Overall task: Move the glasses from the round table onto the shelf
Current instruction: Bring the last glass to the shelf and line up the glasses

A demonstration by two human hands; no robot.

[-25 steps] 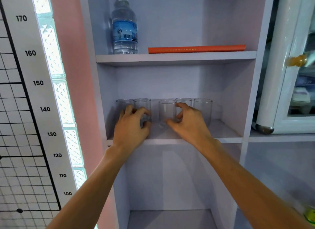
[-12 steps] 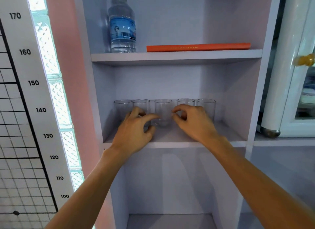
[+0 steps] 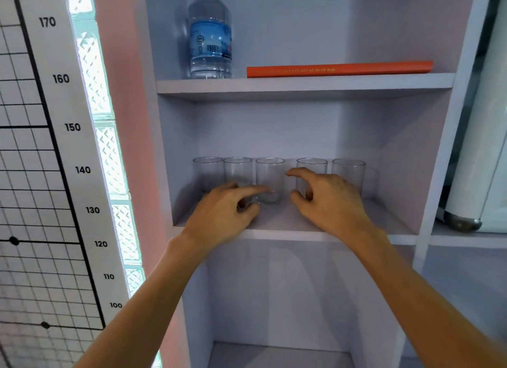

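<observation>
At far left a height chart (image 3: 55, 137) on the wall reads 170, 160, 150, 140, 130, 120, 110 and 100 down its white strip, beside a black grid. Right of it runs a column of glass blocks (image 3: 108, 153), then the pale lilac shelf unit (image 3: 301, 233).

On the upper shelf a clear water bottle (image 3: 210, 38) stands upright with a blue label and a barcode; the brand is too blurred to read. Beside it an orange book (image 3: 338, 68) lies flat, its spine lettering too small to make out.

On the middle shelf five clear glasses (image 3: 270, 175) stand upright in a row along the back. The left hand (image 3: 222, 216) reaches in low, index finger stretched out to the base of the third glass, the other fingers curled under. The right hand (image 3: 332, 200) sits in front of the fourth glass, partly hiding it, thumb and fingers spread in an open curve, gripping nothing.

At far right stands a white cabinet (image 3: 472, 148) with rounded edge.
</observation>
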